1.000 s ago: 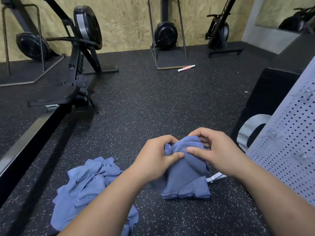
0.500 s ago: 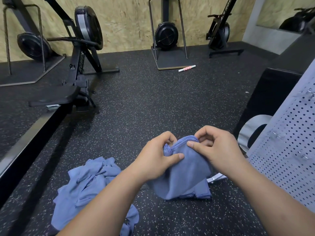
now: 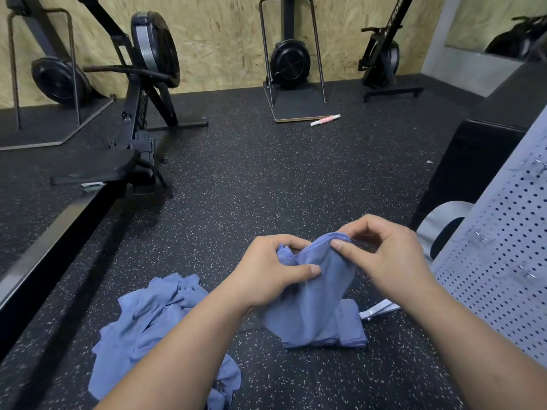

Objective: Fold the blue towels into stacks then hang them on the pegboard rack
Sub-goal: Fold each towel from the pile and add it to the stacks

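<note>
A blue towel (image 3: 319, 294) hangs in the air between my hands, above the floor. My left hand (image 3: 275, 273) pinches its stitched top edge on the left, thumb across the cloth. My right hand (image 3: 384, 255) pinches the same edge at its right corner. Under the hanging towel a folded stack of blue towels (image 3: 346, 332) lies on the floor. A crumpled heap of unfolded blue towels (image 3: 154, 324) lies to the left, partly hidden by my left forearm. The grey pegboard rack (image 3: 503, 261) with metal hooks stands at the right edge.
Black speckled rubber floor (image 3: 266, 187) spreads ahead. A rowing machine (image 3: 139, 113) and its long rail run along the left. More machines stand by the wooden wall. A pink-and-white roller (image 3: 325, 119) lies far ahead. A black box (image 3: 470, 161) sits behind the pegboard.
Both hands have lifted the towel higher off the folded stack and drawn its top edge apart a little, so the stitched hem now shows between them.
</note>
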Demonstrator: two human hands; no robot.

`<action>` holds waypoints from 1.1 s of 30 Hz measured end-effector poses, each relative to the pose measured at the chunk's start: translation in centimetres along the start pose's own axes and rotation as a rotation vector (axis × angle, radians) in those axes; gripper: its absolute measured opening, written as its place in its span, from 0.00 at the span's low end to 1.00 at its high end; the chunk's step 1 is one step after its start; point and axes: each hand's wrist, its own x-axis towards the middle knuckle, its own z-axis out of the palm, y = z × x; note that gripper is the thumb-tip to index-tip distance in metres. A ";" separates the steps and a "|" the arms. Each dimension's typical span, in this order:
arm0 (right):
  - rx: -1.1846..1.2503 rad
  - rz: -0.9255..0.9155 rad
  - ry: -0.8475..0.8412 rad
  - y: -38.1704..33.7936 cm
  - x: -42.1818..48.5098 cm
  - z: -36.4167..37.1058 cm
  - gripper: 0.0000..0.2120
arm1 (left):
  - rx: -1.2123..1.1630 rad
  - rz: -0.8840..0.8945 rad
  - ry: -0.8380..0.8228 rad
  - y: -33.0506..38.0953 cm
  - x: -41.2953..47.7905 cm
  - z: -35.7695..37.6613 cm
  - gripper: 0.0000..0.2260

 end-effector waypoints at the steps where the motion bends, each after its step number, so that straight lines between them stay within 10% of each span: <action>1: -0.005 -0.004 0.005 0.0 0.1 -0.2 0.07 | 0.006 0.015 0.039 0.0 0.0 0.0 0.14; 15: -0.068 0.086 -0.036 0.6 0.5 -0.6 0.07 | 0.183 0.129 0.153 -0.3 -0.1 0.2 0.12; 21: -0.113 -0.002 -0.161 0.8 0.5 -1.0 0.29 | 0.254 0.205 0.099 -0.4 -0.3 0.5 0.12; 27: -0.280 -0.086 -0.105 1.0 0.5 -1.5 0.11 | 0.288 0.286 0.098 -0.4 -0.3 0.3 0.17; 33: -0.286 0.068 0.159 1.5 1.1 -3.6 0.10 | 0.217 0.166 0.433 -0.8 0.8 -2.5 0.27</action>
